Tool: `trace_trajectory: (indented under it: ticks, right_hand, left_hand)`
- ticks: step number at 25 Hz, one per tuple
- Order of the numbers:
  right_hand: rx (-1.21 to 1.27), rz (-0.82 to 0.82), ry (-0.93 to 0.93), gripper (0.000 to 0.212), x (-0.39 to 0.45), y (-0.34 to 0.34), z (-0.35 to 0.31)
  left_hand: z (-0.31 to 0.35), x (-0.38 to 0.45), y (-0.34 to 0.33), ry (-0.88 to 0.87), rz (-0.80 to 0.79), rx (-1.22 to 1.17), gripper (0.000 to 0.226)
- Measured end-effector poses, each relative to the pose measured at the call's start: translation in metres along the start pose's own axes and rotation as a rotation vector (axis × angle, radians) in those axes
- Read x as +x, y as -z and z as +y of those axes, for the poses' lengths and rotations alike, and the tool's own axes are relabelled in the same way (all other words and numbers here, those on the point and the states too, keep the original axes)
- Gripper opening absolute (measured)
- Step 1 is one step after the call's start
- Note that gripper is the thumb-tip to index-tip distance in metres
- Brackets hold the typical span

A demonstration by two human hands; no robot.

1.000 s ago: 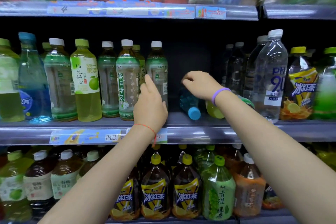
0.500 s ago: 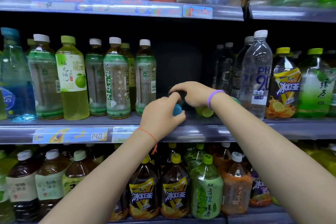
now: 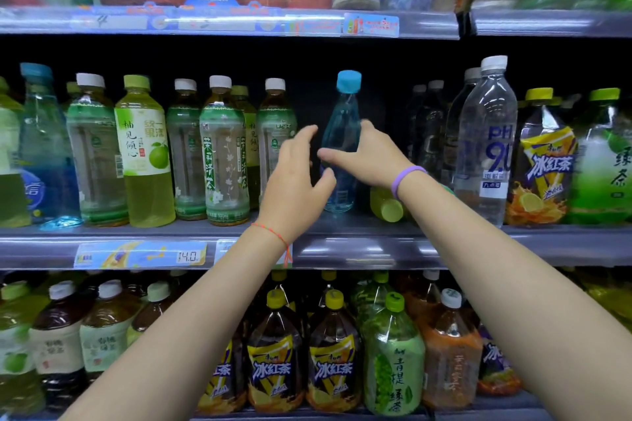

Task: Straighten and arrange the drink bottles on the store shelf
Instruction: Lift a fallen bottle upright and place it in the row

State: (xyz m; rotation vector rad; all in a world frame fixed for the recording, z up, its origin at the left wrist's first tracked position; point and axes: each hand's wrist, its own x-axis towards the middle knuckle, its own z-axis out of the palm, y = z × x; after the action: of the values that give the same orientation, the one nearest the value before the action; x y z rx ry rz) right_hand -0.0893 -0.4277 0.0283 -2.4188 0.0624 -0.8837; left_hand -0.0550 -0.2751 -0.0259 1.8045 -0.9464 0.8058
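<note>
A slim blue bottle (image 3: 343, 113) with a blue cap stands upright in the gap in the middle shelf's row. My right hand (image 3: 372, 155) holds its body, thumb across the front and fingers round the right side. My left hand (image 3: 294, 181) is just left of it with fingers spread, its thumb close to or touching the bottle's lower part. Behind my right wrist a yellow-green bottle (image 3: 388, 207) lies on its side, cap toward me, partly hidden.
Green tea bottles (image 3: 222, 154) stand in a row left of the gap; clear water bottles (image 3: 489, 147) and iced tea bottles (image 3: 543, 164) stand to the right. The shelf edge (image 3: 376, 249) carries price tags. Shelves above and below are packed with bottles.
The blue bottle lay on its side with its cap toward me; it now stands upright. Both hands have risen with it, and the left hand has come off the cap.
</note>
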Motion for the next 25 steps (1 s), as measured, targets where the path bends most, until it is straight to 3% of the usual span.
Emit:
trace_trajectory:
  ticks: [4, 7, 11, 14, 17, 18, 20, 22, 25]
  right_hand:
    - [0.002, 0.047, -0.099, 0.076, 0.004, -0.007, -0.008]
    - [-0.013, -0.014, -0.107, 0.068, 0.005, -0.013, -0.016]
    - [0.068, -0.146, -0.100, 0.048, -0.001, -0.003, -0.011]
    - [-0.135, -0.084, 0.022, 0.027, -0.007, 0.015, 0.003]
    - [-0.231, 0.013, 0.033, 0.021, -0.013, 0.036, 0.020]
    - [-0.248, -0.003, 0.015, 0.023, -0.014, 0.041, 0.024]
    - [-0.263, -0.101, -0.010, 0.026, -0.018, 0.046, 0.032]
    - [-0.248, -0.169, -0.018, 0.031, -0.022, 0.047, 0.039]
    - [-0.222, -0.202, 0.012, 0.042, -0.026, 0.049, 0.047]
  left_hand:
    - [-0.005, -0.009, -0.015, 0.016, -0.101, 0.137, 0.079]
    - [-0.004, -0.008, -0.021, -0.012, -0.012, 0.309, 0.081]
    - [-0.004, -0.005, -0.028, -0.177, 0.143, 0.657, 0.066]
    - [0.003, -0.001, -0.033, -0.189, 0.211, 0.676, 0.033]
    - [0.019, 0.001, -0.040, -0.035, -0.057, 0.268, 0.008]
    - [0.024, 0.000, -0.043, 0.031, -0.182, 0.152, 0.011]
    - [0.037, -0.004, -0.052, 0.026, -0.353, 0.183, 0.030]
    - [0.044, -0.009, -0.063, -0.047, -0.370, 0.319, 0.045]
    - [0.047, -0.011, -0.072, -0.047, -0.260, 0.395, 0.045]
